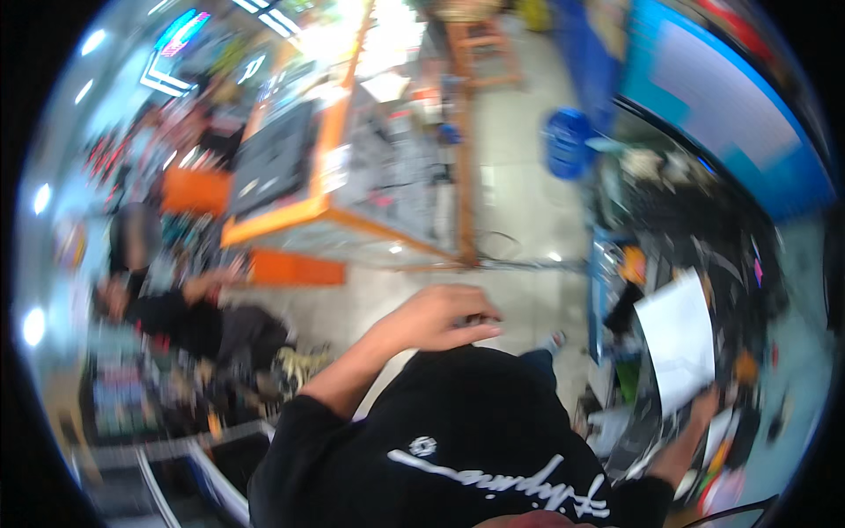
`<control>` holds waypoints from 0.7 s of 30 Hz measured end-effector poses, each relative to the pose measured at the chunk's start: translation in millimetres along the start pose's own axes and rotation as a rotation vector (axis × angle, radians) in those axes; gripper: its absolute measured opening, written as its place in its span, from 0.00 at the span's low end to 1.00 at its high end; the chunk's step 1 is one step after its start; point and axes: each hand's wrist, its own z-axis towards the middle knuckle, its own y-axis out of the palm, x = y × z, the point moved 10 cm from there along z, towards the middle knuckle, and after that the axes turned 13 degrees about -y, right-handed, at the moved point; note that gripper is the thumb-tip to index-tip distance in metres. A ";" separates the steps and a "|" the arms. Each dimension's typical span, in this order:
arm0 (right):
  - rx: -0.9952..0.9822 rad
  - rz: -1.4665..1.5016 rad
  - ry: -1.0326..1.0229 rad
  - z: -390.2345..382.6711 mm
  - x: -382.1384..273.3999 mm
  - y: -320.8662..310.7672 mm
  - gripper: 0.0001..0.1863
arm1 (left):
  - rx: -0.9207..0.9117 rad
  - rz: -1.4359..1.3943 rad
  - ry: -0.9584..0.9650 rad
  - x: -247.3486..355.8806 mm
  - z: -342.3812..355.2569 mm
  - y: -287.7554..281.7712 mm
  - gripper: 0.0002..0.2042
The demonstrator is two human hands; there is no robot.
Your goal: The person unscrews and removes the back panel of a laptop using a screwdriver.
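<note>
Right grip (pixel 704 405) holds a white sheet (pixel 676 339) at its near edge, long axis pointing forward.

Looks down and forward from the head through a wide fisheye, close above a black, white-lettered cloth shirt (pixel 440 400) and bare hands (pixel 447 319).

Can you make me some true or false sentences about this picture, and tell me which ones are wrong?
1. The bare right hand is at the lower end of the white paper sheet. True.
2. The bare left hand touches that sheet too. False: it is in front of the body, apart from the sheet.
3. The big flat screen with a blue display is at the upper right. True.
4. The black cloth shirt with white lettering has short lettering-free sides only. False: white lettering runs across it.
</note>
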 end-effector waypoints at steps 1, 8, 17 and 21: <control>-0.203 -0.047 0.184 -6.7 29.0 13.5 0.27 | 0.005 -0.046 -0.045 -3.2 -1.3 -1.9 0.10; -0.217 -0.410 0.243 13.5 31.2 2.8 0.19 | 0.481 0.063 -0.198 -43.7 -58.6 -90.5 0.09; -0.006 -0.382 0.220 30.8 -62.9 -46.5 0.17 | 1.155 0.032 -0.363 -192.5 -174.8 -296.9 0.18; 0.200 -0.353 0.244 7.5 -119.9 -80.8 0.17 | 1.139 0.164 -0.382 -264.2 -180.3 -385.9 0.36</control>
